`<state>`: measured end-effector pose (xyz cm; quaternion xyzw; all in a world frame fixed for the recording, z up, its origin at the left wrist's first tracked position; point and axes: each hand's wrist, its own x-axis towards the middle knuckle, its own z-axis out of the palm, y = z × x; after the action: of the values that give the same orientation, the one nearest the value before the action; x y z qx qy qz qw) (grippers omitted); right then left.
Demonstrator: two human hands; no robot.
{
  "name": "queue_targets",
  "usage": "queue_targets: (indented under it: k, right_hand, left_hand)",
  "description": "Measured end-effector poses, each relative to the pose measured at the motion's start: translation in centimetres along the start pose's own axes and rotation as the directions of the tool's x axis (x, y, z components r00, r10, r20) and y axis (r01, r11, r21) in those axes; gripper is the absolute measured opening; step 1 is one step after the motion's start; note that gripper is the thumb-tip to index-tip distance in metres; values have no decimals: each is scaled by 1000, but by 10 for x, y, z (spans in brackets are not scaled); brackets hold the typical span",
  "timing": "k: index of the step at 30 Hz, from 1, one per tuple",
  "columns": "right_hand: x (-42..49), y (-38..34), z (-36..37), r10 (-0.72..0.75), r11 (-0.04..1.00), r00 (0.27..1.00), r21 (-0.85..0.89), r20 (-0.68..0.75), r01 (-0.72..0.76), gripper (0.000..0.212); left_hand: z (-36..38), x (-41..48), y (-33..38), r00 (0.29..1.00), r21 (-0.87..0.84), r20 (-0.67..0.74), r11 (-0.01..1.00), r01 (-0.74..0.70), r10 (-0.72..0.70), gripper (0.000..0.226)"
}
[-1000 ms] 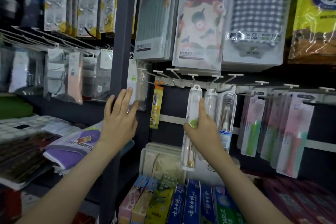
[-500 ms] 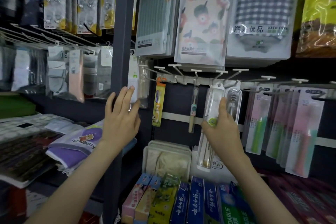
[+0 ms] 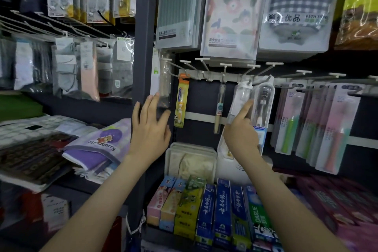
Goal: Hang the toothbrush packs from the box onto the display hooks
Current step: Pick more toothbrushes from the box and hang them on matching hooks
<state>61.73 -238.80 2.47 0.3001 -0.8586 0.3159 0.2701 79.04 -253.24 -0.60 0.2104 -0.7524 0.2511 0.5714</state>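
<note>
My right hand (image 3: 241, 137) grips a long clear toothbrush pack (image 3: 239, 96), index finger stretched up along it. The pack's top sits at a white hook (image 3: 250, 82) on the rail, just left of a clear cased brush (image 3: 262, 104). My left hand (image 3: 149, 127) is raised with straight fingers, holding nothing, beside the dark shelf post (image 3: 144, 47). An orange child's toothbrush pack (image 3: 181, 104) and a single slim toothbrush (image 3: 219, 108) hang further left. The box is out of sight.
Pink and green toothbrush packs (image 3: 311, 120) crowd the hooks at right. Towel packs (image 3: 231, 10) hang above the hook row (image 3: 225, 65). Toothpaste boxes (image 3: 206, 206) line the shelf below, behind them a white tub (image 3: 190, 159). Socks (image 3: 88, 67) hang at left.
My right hand has carried the clear pack to the right, off the slim toothbrush's hook and up against the hook beside the cased brush. My left hand stayed raised by the post.
</note>
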Motion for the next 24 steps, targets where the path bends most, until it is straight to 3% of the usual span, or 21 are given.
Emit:
queue_targets:
  k: [4,7,12,17,20,24]
  right_hand:
    - [-24,7,-9,-48,995,998,-86,42,51,81]
    - [-61,23,-21,-130,990,987,-50,90,135,77]
    - [-141,91,-37,-203,978,973,70,105,197,69]
    - [-228,194,-49,13,1000,956,-6,294,-11,64]
    - [-288,271,-64,140,989,940,-86,310,-119,58]
    - [-357,373,-94,406,912,788,-253,463,-321,53]
  left_hand:
    - [-7,-19,33,996,-139,79,989,42,-31,37]
    - [-13,-41,76,985,-308,168,948,80,-28,36]
    - [-52,-100,174,920,-596,391,771,225,34,35]
    - [-91,-172,268,767,-737,567,601,309,301,39]
    - [-115,-211,328,571,-761,638,534,367,517,43]
    - [-131,-250,407,375,-774,631,520,360,679,47]
